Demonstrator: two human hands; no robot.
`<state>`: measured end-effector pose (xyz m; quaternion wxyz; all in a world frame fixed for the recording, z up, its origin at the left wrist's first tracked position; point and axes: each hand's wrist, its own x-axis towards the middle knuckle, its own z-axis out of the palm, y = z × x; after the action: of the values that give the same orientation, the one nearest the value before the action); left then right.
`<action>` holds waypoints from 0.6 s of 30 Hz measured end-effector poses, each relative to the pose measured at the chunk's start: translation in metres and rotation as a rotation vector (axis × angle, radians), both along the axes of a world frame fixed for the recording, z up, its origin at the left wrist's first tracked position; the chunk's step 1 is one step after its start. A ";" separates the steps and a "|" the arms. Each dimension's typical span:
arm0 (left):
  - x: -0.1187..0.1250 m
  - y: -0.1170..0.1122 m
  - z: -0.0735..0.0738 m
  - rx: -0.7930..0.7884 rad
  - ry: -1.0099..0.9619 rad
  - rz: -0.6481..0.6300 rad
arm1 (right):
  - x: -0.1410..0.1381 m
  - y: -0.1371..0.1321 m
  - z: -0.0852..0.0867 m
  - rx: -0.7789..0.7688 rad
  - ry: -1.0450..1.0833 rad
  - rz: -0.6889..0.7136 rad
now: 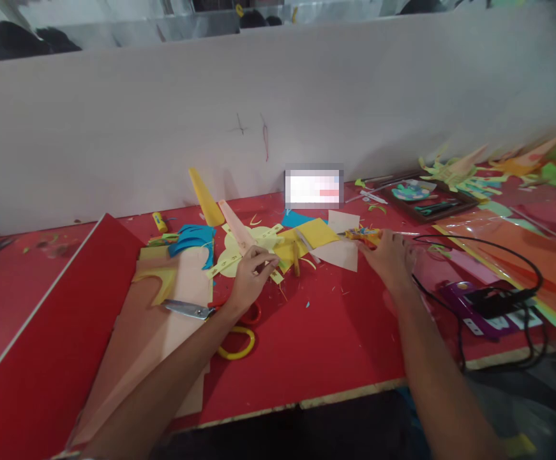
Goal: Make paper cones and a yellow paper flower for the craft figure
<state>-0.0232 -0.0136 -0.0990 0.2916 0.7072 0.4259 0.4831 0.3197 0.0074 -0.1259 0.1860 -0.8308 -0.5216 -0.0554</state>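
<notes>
My left hand [256, 271] is closed in a pinch over the lower end of a pale pink paper cone [233, 223]. Whatever the fingertips hold, if anything, is too small to make out. Under the cone lies a pale yellow paper shape [227, 263] with marked strips. To the right, my right hand [392, 259] has its thumb and fingers closed around small orange-and-yellow scissors [366, 236], partly hidden by the hand. Yellow paper [318, 232] and white paper pieces [343, 254] lie left of them. Larger scissors [236, 343] with red and yellow handles rest by my left forearm.
Blue paper pieces [192, 241] and a yellow cone [205, 198] stand left of centre. A red divider [62, 319] rises at left. On the right are a dark tray [464, 207], a purple box [466, 310] and a looping black cable [536, 265].
</notes>
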 end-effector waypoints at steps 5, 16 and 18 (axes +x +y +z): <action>0.002 0.000 -0.002 -0.090 -0.014 -0.042 | 0.007 0.008 -0.010 0.032 0.102 -0.038; 0.004 -0.005 0.008 -0.207 0.078 -0.062 | 0.013 0.025 -0.017 0.507 0.311 0.027; 0.004 -0.004 0.005 -0.215 0.067 -0.070 | 0.014 0.025 -0.017 0.590 0.332 0.012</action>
<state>-0.0194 -0.0173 -0.0935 0.3681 0.7021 0.4598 0.4001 0.3332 0.0325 -0.1424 0.5012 -0.7357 -0.4506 -0.0666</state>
